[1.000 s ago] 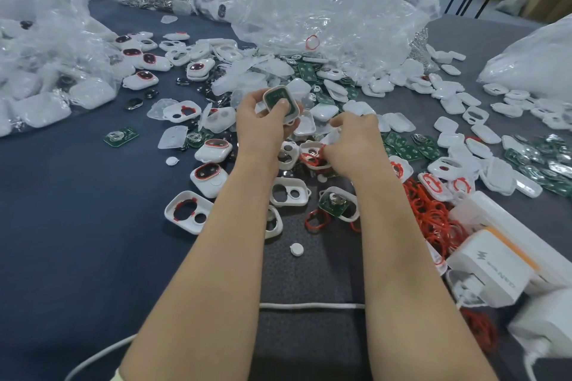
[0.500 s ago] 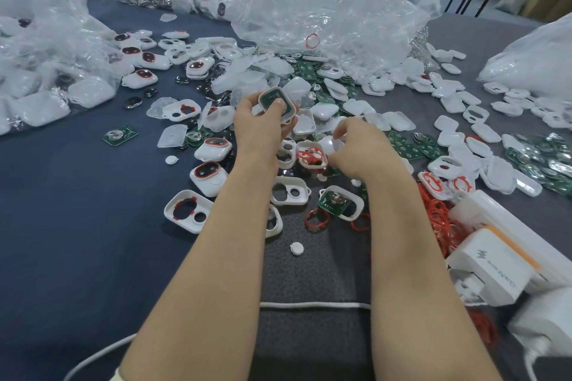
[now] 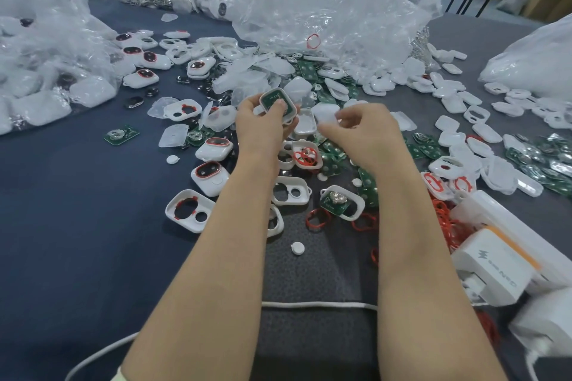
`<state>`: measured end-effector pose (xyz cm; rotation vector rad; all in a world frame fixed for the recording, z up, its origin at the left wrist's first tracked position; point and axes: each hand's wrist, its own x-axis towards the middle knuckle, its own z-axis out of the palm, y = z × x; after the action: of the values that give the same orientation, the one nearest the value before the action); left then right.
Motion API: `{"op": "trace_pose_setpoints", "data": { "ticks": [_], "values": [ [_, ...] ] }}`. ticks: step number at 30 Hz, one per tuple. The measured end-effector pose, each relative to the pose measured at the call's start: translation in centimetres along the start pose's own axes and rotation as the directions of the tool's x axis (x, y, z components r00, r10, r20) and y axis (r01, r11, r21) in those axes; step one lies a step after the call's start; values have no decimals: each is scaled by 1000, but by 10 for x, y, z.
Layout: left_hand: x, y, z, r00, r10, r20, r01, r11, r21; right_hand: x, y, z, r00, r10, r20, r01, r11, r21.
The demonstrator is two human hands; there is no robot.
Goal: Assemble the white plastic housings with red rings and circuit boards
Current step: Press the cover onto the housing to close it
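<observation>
My left hand (image 3: pixel 263 127) grips a white housing with a green circuit board (image 3: pixel 276 102) seated in it, thumb pressing on the board, lifted above the pile. My right hand (image 3: pixel 362 130) is raised beside it and pinches a small translucent white cover (image 3: pixel 326 116) at the fingertips. Below the hands lie an empty white housing (image 3: pixel 291 190), a housing holding a board with a coin cell (image 3: pixel 340 201), a housing with a red ring inside (image 3: pixel 306 155) and loose red rings (image 3: pixel 318 218).
Finished housings with red-rimmed windows (image 3: pixel 210 173) lie at the left. Loose green boards (image 3: pixel 538 158) and white covers (image 3: pixel 448 102) spread to the right. Crumpled plastic bags (image 3: pixel 325 3) stand behind. White chargers (image 3: pixel 495 266) and a white cable (image 3: pixel 318 305) lie near me.
My right hand rose from the pile by the ringed housing and now holds a white cover up beside the left hand. The left hand kept its housing nearly still.
</observation>
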<state>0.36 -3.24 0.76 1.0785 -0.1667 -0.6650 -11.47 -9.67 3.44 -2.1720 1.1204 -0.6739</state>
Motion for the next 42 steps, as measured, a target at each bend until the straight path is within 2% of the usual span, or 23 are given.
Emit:
{"op": "trace_pose_setpoints", "data": {
  "ticks": [4,8,11,16,21,23,26,28,29,31,33,35,39,42],
  "values": [
    [-2,0,1,1000,9,29,-11,999,39,-2,-10,10,993,-109,-47,115,977,178],
    [-6,0,3,994,18,108,-27,996,84,-3,-12,23,972,-227,-55,233,959,163],
    [-7,0,3,992,20,121,-29,997,77,-2,-10,25,968,-242,-61,249,952,179],
    [-8,-2,3,989,62,136,-78,990,118,-1,-9,29,976,-179,-127,200,964,178],
    [-8,-7,4,970,144,194,-197,937,287,2,-8,33,981,-62,-182,92,983,160],
    [-8,-8,4,962,154,224,-222,920,324,5,-5,31,991,29,-132,0,976,219],
    [-8,-8,4,952,165,256,-255,891,375,7,-3,26,990,143,-8,-126,895,427],
    [-8,-8,3,956,150,253,-237,902,361,9,-1,25,987,153,-44,-117,886,450],
    [-7,-8,3,960,136,244,-217,912,348,8,-1,25,986,122,-111,-68,913,402],
    [-6,-8,3,970,92,225,-162,935,316,4,-4,23,972,-36,-233,102,954,281],
    [-6,-6,3,977,35,211,-93,957,275,2,-4,24,950,-203,-236,249,950,187],
    [-6,-4,5,980,-17,197,-29,973,228,0,-5,25,941,-293,-168,309,948,81],
    [-7,-3,5,981,-21,191,-20,977,213,-1,-8,30,956,-278,-93,288,950,123],
    [-7,-3,4,985,-16,173,-20,979,204,0,-10,36,951,-273,-148,290,951,108]
  ]
}}
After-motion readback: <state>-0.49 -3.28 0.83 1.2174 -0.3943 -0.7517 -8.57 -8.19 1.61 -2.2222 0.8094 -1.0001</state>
